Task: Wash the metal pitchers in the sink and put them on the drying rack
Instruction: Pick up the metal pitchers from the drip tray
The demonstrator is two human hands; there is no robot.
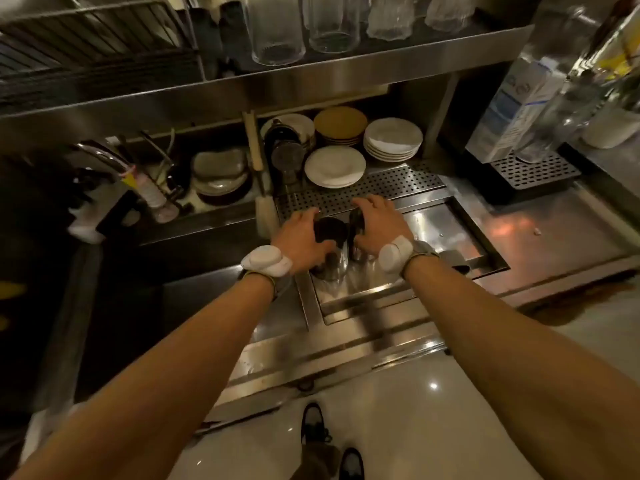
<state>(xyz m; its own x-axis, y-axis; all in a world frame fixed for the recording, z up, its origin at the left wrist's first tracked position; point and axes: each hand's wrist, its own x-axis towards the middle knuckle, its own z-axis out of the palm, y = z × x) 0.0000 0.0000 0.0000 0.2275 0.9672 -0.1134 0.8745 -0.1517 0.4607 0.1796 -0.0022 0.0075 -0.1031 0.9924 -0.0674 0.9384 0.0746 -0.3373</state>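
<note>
Two metal pitchers stand side by side at the left end of a shallow steel basin (pixel 446 237). My left hand (pixel 299 237) grips the left pitcher (pixel 332 263) from above, fingers around its dark rim. My right hand (pixel 377 225) wraps the right pitcher (pixel 356 226), which is mostly hidden by my fingers. A wire drying rack (pixel 93 36) sits on the upper shelf at the far left. The sink (pixel 207 209) lies to the left, holding bowls and a brush.
Stacks of white and tan plates (pixel 393 138) sit behind a perforated drain strip (pixel 363 188). Glasses (pixel 277 29) line the upper shelf. A milk carton (pixel 512 95) and glass bottles stand at the right. A faucet (pixel 100 155) arcs over the sink.
</note>
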